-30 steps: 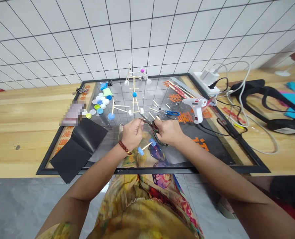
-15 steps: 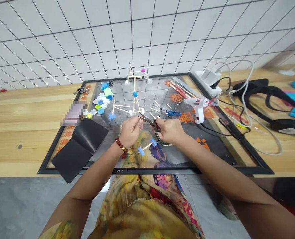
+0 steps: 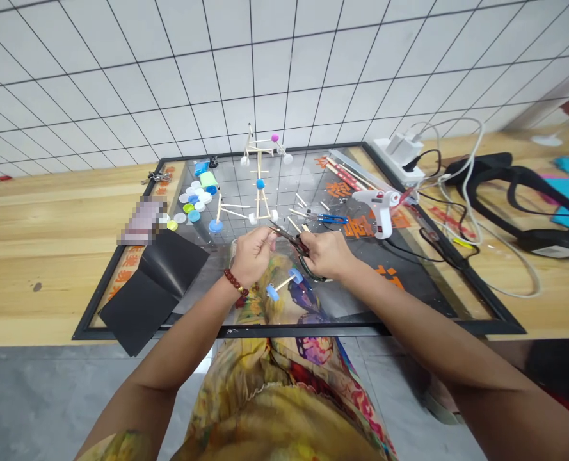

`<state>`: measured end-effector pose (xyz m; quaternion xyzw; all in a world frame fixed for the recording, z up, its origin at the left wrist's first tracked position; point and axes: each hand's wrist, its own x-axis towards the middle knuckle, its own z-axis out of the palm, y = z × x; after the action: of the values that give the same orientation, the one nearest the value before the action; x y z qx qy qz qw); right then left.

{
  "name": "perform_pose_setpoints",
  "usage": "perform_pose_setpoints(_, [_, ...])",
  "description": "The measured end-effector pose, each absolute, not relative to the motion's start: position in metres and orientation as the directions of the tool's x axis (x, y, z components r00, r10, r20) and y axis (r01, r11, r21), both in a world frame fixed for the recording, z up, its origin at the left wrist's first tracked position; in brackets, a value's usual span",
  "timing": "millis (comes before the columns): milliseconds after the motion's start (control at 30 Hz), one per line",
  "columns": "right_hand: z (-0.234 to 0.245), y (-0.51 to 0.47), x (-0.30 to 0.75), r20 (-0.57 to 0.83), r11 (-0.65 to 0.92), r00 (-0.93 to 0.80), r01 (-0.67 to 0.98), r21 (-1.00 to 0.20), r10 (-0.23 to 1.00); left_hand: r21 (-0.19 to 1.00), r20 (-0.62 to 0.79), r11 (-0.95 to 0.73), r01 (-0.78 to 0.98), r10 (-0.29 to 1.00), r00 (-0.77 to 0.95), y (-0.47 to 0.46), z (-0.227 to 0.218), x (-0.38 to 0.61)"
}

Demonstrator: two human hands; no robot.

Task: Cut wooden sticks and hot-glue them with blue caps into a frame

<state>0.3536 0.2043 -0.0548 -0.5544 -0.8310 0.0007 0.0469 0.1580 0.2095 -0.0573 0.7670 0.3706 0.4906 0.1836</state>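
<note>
My right hand (image 3: 328, 255) is closed round the handles of a pair of scissors (image 3: 290, 239), whose blades point left toward my other hand. My left hand (image 3: 255, 255) is pinched, thumb against fingers, at the blade tips; what it holds is too small to make out. Just below lies a wooden stick with a blue bottle cap on each end (image 3: 283, 284). Beyond my hands stands a figure of sticks and caps with a blue ball (image 3: 260, 184) in its middle. Left of it is a stick piece on a blue cap (image 3: 216, 226).
Loose bottle caps (image 3: 200, 206) and folded black sheets (image 3: 144, 294) lie left. A white glue gun (image 3: 383, 211), blue-handled snips (image 3: 331, 218) and short stick pieces (image 3: 294, 224) lie right. Cables run from a power strip (image 3: 394, 160). A black frame (image 3: 284, 331) edges the glossy work surface.
Both hands stay nearly in the same place, with the scissors at the left fingertips. The view has shifted very slightly; nothing else has visibly moved.
</note>
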Motion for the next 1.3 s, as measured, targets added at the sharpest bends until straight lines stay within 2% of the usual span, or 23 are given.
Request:
perform_pose_setpoints(200, [-0.044, 0.195, 0.344, 0.061, 0.347, -0.346, 0.938, -0.009, 0.936, 0.45, 0.674, -0.719, 0.529, 0.663, 0.327, 0.207, -0.066, 0.162])
perform_pose_setpoints(267, [-0.042, 0.194, 0.344, 0.034, 0.353, -0.353, 0.936, 0.007, 0.935, 0.418, 0.672, -0.726, 0.546, 0.652, 0.352, 0.207, -0.066, 0.163])
perform_pose_setpoints(467, [-0.044, 0.2, 0.351, 0.01, 0.351, -0.351, 0.936, -0.034, 0.936, 0.432, 0.66, -0.695, 0.574, 0.678, 0.325, 0.208, -0.058, 0.16])
perform_pose_setpoints(733, [-0.043, 0.197, 0.346, 0.025, 0.355, -0.354, 0.934, -0.039, 0.935, 0.334, 0.645, -0.714, 0.615, 0.649, 0.404, 0.207, -0.066, 0.161])
perform_pose_setpoints(933, [-0.052, 0.204, 0.351, 0.076, 0.367, -0.361, 0.926, -0.091, 0.93, 0.382, 0.631, -0.7, 0.603, 0.675, 0.383, 0.209, -0.06, 0.163])
perform_pose_setpoints(1133, [-0.056, 0.208, 0.355, 0.131, 0.392, -0.38, 0.916, -0.081, 0.916, 0.44, 0.671, -0.727, 0.527, 0.656, 0.345, 0.207, -0.06, 0.161])
perform_pose_setpoints(1300, [-0.048, 0.199, 0.347, 0.164, 0.436, -0.421, 0.897, -0.068, 0.892, 0.401, 0.676, -0.759, 0.514, 0.623, 0.393, 0.207, -0.069, 0.163])
